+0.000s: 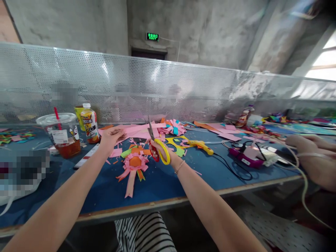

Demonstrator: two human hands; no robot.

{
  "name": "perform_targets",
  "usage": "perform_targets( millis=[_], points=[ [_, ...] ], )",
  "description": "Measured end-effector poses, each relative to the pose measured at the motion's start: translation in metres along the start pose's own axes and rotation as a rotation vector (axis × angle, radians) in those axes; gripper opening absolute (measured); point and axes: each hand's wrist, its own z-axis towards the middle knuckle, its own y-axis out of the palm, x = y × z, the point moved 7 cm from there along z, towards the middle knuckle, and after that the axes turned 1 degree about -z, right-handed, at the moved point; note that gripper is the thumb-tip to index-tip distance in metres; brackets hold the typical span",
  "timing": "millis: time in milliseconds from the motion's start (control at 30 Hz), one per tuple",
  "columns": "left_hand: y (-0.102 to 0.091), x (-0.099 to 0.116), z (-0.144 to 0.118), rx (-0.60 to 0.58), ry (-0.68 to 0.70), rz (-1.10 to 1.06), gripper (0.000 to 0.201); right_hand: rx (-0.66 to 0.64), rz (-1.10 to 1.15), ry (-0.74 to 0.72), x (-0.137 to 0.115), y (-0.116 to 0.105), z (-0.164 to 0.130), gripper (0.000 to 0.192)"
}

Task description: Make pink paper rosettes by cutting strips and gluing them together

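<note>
Hands: right (pixel 158 148) grips yellow-handled scissors (pixel 157 145) | left (pixel 111 136) on pink paper (pixel 139 131)

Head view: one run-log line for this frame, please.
right hand: holds scissors, blades up | left hand: on pink paper | paper rosette between hands, on table

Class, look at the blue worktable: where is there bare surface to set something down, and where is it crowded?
Bare blue table lies along the near edge, between the pink paper rosette and the black cable. A smaller patch sits left of the rosette, below the ruler. The middle is crowded: scissors in the right hand, pink paper under the left hand, scraps, glue gun.
</note>
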Motion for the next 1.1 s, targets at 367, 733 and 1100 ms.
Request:
perform_targets(
  millis=[367,733,1100],
  points=[
    [0.002,-0.001,0.002,-0.035,0.025,0.021,0.038,-0.026,-0.037,0.006,0.008,0.002,0.006,0.038],
    [0.000,-0.005,0.006,-0.060,0.048,0.037,0.034,0.010,-0.182,-0.067,-0.001,0.004,0.002,0.040],
    [0.002,-0.004,0.004,-0.049,0.020,0.044,0.036,0.143,-0.446,-0.003,-0.001,-0.008,0.004,0.043]
  ],
)
